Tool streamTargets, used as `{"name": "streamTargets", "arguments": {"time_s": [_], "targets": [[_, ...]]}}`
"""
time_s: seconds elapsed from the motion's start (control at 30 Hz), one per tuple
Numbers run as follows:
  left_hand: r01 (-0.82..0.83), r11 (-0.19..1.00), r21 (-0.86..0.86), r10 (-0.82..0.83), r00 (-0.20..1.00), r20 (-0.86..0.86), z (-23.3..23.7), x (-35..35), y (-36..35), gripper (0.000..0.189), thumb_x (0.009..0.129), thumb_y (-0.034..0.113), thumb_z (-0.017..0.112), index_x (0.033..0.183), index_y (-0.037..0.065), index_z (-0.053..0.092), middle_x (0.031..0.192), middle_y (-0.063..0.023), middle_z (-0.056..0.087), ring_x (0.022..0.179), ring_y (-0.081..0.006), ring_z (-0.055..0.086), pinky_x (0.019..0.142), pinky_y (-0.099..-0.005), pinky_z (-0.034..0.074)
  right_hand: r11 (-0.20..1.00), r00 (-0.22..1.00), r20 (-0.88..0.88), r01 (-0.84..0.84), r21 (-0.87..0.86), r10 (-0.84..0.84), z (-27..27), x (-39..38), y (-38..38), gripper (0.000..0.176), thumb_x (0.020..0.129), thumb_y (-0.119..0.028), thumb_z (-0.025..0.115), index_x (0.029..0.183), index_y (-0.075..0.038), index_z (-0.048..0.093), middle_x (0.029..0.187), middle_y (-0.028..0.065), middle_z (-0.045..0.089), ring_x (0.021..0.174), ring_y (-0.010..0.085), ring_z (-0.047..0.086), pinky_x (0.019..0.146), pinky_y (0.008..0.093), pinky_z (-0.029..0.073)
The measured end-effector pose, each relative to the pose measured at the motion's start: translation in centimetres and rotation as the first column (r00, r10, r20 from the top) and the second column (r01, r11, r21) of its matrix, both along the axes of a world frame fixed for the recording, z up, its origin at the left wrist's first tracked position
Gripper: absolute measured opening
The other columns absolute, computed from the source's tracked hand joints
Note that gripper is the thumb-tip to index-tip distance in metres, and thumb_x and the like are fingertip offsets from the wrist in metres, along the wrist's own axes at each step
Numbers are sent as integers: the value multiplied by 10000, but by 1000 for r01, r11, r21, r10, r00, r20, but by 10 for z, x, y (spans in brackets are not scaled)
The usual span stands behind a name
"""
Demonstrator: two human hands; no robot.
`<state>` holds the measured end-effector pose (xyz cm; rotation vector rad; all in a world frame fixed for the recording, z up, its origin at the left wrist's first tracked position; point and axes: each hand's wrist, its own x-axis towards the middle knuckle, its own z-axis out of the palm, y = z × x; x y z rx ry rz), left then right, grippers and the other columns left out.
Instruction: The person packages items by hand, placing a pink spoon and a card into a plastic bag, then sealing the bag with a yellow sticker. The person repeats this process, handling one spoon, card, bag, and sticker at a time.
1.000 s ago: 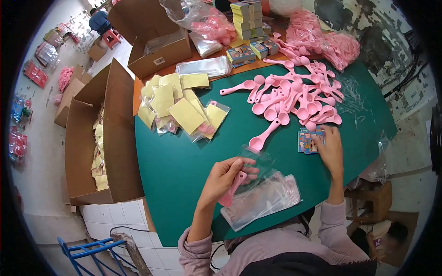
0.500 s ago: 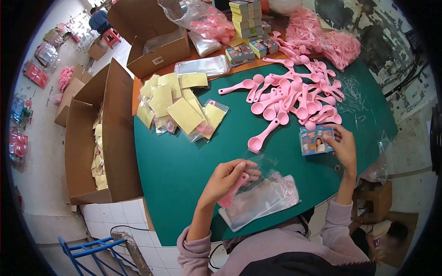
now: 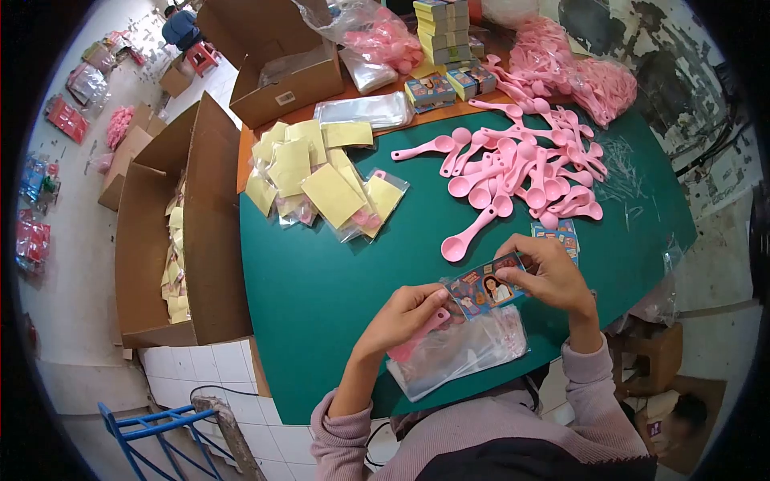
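My left hand [image 3: 399,318] pinches a small clear plastic bag with a pink measuring spoon [image 3: 417,340] in it; the bag's outline is mostly hidden by hand and card. A printed blue card [image 3: 486,289] with a portrait is gripped by my right hand [image 3: 552,276]. The card's left end lies at the bag, right by my left fingertips. Under both hands, a stack of clear bags [image 3: 457,365] lies near the table's front edge. Behind my right hand sits a pile of similar cards [image 3: 569,237]. One double-ended pink spoon [image 3: 476,229] lies just beyond the card.
A heap of pink spoons [image 3: 513,172] covers the back right of the green table [image 3: 321,289]. Packed bags with yellow cards [image 3: 333,195] lie at left. Cardboard boxes [image 3: 216,232], card stacks [image 3: 443,36] and a blue trolley [image 3: 156,425] stand around. Other people are nearby.
My right hand has lifted a card from the pile and moved it left to the bag in my left hand. The left hand stays in about the same place.
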<state>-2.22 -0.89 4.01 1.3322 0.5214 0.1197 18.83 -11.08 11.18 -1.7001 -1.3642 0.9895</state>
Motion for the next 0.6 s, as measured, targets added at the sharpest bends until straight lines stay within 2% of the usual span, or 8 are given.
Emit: {"name": "streamTargets", "arguments": {"time_s": [0.03, 0.1, 0.23, 0.3, 0.4, 0.5, 0.6], "targets": [[-4, 1000, 0, 4, 1000, 0, 5, 0, 1, 346, 946, 244, 408, 939, -48, 593, 799, -55, 635, 719, -83, 544, 664, -233, 454, 1000, 1000, 0, -4, 0, 4, 0, 1, 0, 159, 784, -94, 637, 891, 8, 581, 736, 63, 613, 644, 85, 556, 575, 233, 458], [61, 991, 122, -68, 997, 49, 19, 0, 4, 336, 944, 247, 412, 938, -36, 592, 765, -55, 623, 681, -85, 514, 639, -242, 443, 999, 999, 38, -20, -25, 20, 1, 3, 1, 171, 783, -132, 638, 880, 0, 589, 732, 66, 610, 634, 101, 555, 578, 247, 454], [71, 990, 125, -77, 996, 48, 4, -2, 6, 328, 944, 251, 414, 944, -22, 596, 754, -53, 611, 661, -94, 489, 631, -249, 433, 999, 995, 85, -48, -18, 49, 3, -2, 3, 171, 774, -141, 636, 869, -6, 592, 726, 77, 607, 611, 121, 550, 565, 255, 441], [115, 972, 205, -106, 993, -58, 9, -4, 6, 330, 943, 258, 417, 946, -16, 600, 731, -48, 597, 653, -108, 482, 629, -259, 432, 994, 985, 132, -110, -6, 110, 2, -6, 5, 177, 761, -138, 632, 872, -7, 588, 720, 94, 600, 599, 139, 546, 553, 262, 430], [55, 978, 201, -59, 998, 14, 15, -4, 6, 334, 941, 263, 423, 951, -18, 602, 728, -53, 610, 657, -111, 498, 626, -262, 438, 999, 989, 144, -37, -9, 38, 5, -4, 4, 175, 753, -127, 620, 871, -3, 583, 720, 100, 594, 608, 159, 552, 558, 273, 432], [-12, 973, 229, -5, 997, 72, 5, -2, 3, 331, 939, 258, 430, 951, -23, 605, 740, -67, 628, 659, -115, 514, 623, -271, 445, 999, 984, 174, -34, 24, 29, 4, -8, 0, 178, 750, -132, 619, 865, -2, 580, 723, 106, 588, 622, 179, 557, 567, 281, 437], [7, 971, 240, -11, 1000, 14, 4, -2, 2, 323, 938, 244, 433, 971, -26, 608, 770, -78, 643, 666, -112, 530, 626, -262, 449, 998, 982, 182, -56, 7, 54, 7, -11, 0, 179, 749, -133, 616, 863, 0, 578, 727, 111, 582, 637, 193, 561, 576, 285, 441]]}}
